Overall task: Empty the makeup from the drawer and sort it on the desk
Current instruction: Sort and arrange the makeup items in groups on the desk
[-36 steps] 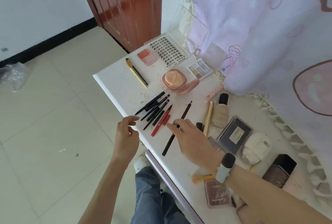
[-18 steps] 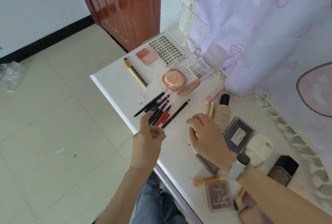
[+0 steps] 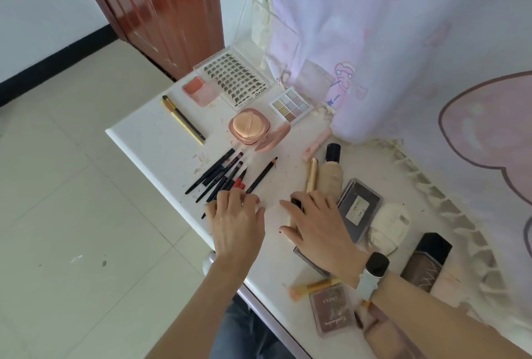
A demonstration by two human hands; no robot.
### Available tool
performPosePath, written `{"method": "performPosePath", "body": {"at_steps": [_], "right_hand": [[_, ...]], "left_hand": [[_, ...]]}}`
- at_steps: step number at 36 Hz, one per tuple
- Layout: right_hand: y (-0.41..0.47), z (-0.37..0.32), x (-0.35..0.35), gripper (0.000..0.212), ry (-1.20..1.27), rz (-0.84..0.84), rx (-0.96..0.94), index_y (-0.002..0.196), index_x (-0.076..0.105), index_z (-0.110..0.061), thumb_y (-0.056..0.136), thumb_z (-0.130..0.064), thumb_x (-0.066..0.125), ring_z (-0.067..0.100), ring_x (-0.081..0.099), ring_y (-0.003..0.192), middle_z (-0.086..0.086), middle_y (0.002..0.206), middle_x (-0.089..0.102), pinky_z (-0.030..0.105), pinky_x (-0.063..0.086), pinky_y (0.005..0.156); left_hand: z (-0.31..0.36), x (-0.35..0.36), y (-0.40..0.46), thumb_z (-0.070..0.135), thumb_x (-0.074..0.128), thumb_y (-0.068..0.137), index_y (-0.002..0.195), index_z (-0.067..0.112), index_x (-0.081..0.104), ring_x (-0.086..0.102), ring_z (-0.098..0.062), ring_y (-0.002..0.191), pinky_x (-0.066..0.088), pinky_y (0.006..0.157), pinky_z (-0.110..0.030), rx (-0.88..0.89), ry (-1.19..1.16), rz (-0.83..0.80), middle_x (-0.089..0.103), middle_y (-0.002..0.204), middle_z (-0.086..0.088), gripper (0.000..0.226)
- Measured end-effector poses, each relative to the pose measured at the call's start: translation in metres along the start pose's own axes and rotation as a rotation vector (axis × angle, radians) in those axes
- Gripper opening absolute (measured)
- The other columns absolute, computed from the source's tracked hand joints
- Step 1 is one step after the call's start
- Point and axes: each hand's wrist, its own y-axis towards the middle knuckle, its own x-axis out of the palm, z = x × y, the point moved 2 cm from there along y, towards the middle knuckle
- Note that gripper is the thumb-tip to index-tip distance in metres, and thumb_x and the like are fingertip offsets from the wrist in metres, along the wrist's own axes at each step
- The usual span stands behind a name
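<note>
Both hands are lying on the white surface [image 3: 149, 139]: the left hand [image 3: 234, 222] is resting, fingers loosely bent, on the near ends of a bunch of thin black and red makeup pencils [image 3: 221, 175], and whether its grip is pinching any I cannot tell. The right hand [image 3: 315, 227] is curling over a black-capped beige tube [image 3: 295, 209], hiding most of it. Just beside it are lying a gold tube [image 3: 311, 174], a beige foundation bottle [image 3: 331, 171] and a dark flat palette [image 3: 359, 209]. Farther back are sitting a round pink powder compact [image 3: 250, 127], a clear lash tray [image 3: 234, 77] and a small eyeshadow palette [image 3: 291, 104]. A pink curtain [image 3: 403, 41] is draping over the far edge.
</note>
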Motion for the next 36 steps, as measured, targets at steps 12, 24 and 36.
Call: {"method": "performPosePath", "body": {"at_steps": [12, 24, 36], "right_hand": [[-0.008, -0.002, -0.004, 0.040, 0.499, 0.053, 0.073, 0.123, 0.050, -0.011, 0.086, -0.017, 0.064, 0.011, 0.056, 0.077, 0.004, 0.118, 0.041, 0.013, 0.048, 0.067], [-0.007, 0.002, -0.037, 0.012, 1.536, -0.002, 0.614, 0.093, 0.059, -0.012, 0.085, -0.004, 0.061, 0.010, 0.053, 0.051, 0.002, 0.072, 0.053, 0.017, 0.042, 0.050], [-0.017, -0.005, -0.033, 0.027, 1.196, -0.109, 0.628, 0.080, 0.054, -0.013, 0.096, -0.032, 0.043, 0.015, 0.054, 0.065, 0.011, 0.070, 0.057, 0.040, 0.053, 0.071]], "left_hand": [[-0.008, -0.006, -0.007, 0.022, 0.060, 0.081, 0.097, 0.013, 0.067, 0.051, -0.021, 0.091, 0.031, 0.075, -0.030, -0.004, -0.169, 0.051, 0.061, 0.098, -0.003, 0.020], [0.010, -0.014, -0.025, 0.044, 0.045, 0.090, 0.111, 0.017, 0.060, 0.046, 0.000, 0.068, 0.039, 0.055, -0.008, 0.195, -0.595, -0.227, 0.049, 0.092, 0.015, 0.038], [0.006, -0.016, -0.036, 0.050, 0.024, 0.098, 0.098, 0.021, 0.049, 0.036, -0.005, 0.044, 0.036, 0.037, -0.013, 0.311, -0.463, -0.254, 0.051, 0.077, 0.014, 0.038]]}}
